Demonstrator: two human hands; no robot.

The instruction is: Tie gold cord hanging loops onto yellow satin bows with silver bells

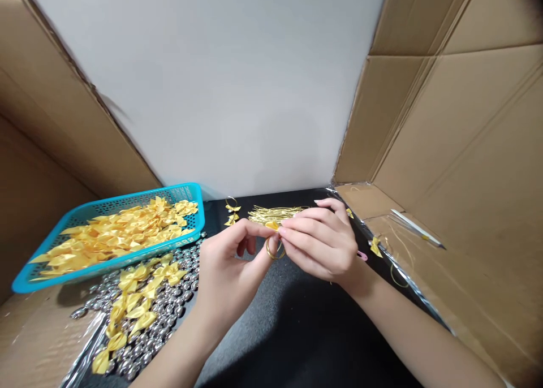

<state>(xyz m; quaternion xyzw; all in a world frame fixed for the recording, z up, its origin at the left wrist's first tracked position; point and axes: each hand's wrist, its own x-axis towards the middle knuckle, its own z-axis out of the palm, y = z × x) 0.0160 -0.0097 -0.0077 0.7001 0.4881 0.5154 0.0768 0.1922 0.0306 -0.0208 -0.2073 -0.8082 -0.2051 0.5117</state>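
My left hand (229,263) and my right hand (320,244) meet over the black mat (297,320), fingertips pinched together. Between them is a small yellow ribbon bow (272,225) with a thin gold wire loop (275,250) hanging below it. Both hands grip this piece. Just behind the hands lies a bundle of gold wires (274,212). Two finished bows on loops (232,212) lie behind the left hand.
A blue perforated tray (25,280) full of yellow bows stands at the left. Loose bows (136,297) lie on a heap of silver beads (169,314) in front of it. Cardboard walls rise on both sides; a white pen (416,227) lies on the right flap.
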